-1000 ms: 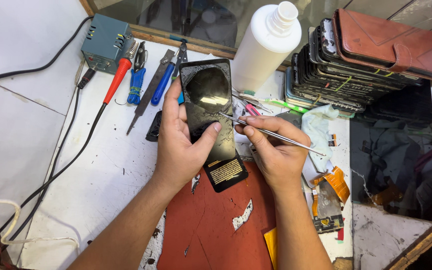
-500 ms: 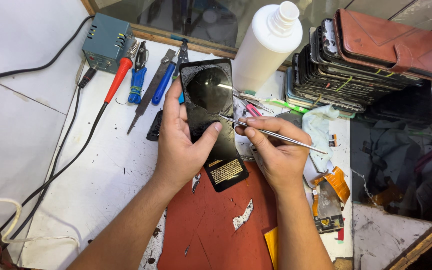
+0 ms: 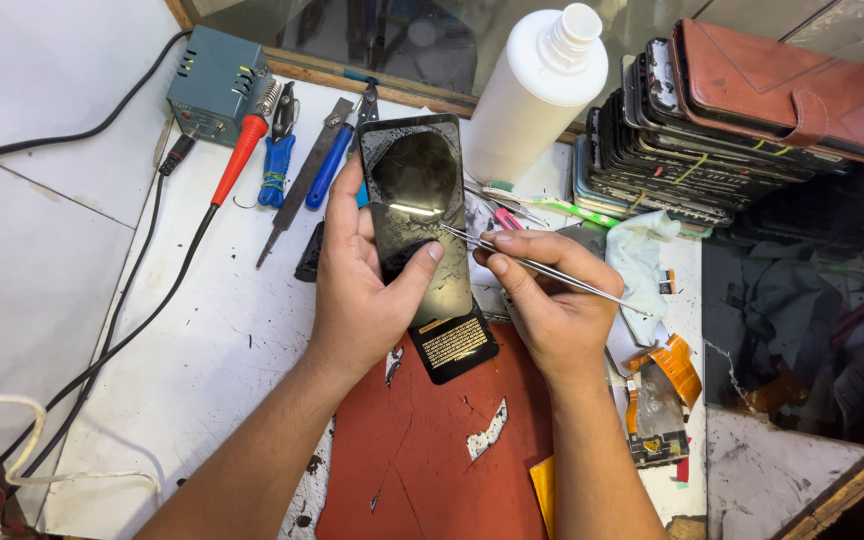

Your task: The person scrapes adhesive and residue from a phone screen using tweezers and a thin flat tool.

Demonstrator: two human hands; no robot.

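My left hand [image 3: 362,285] grips a black phone screen panel [image 3: 414,185] upright above the bench, thumb pressed on its lower glass. The panel's surface looks cracked and smeared. My right hand [image 3: 550,300] pinches metal tweezers [image 3: 542,268], whose tips touch the panel's right edge near the middle. Under both hands, a flat black battery [image 3: 454,346] lies on a red work mat [image 3: 422,450].
A white bottle [image 3: 532,95] stands behind the panel. A stack of phones with a brown wallet case [image 3: 752,110] fills the right rear. A soldering station [image 3: 217,85], screwdrivers and pliers [image 3: 277,165] lie at left. Flex cables [image 3: 657,385] and a dark glass sheet [image 3: 802,300] sit at right.
The panel is held slightly more upright and its reflection has shifted. The tweezers' tips have stayed at the panel's right edge; both hands have barely moved.
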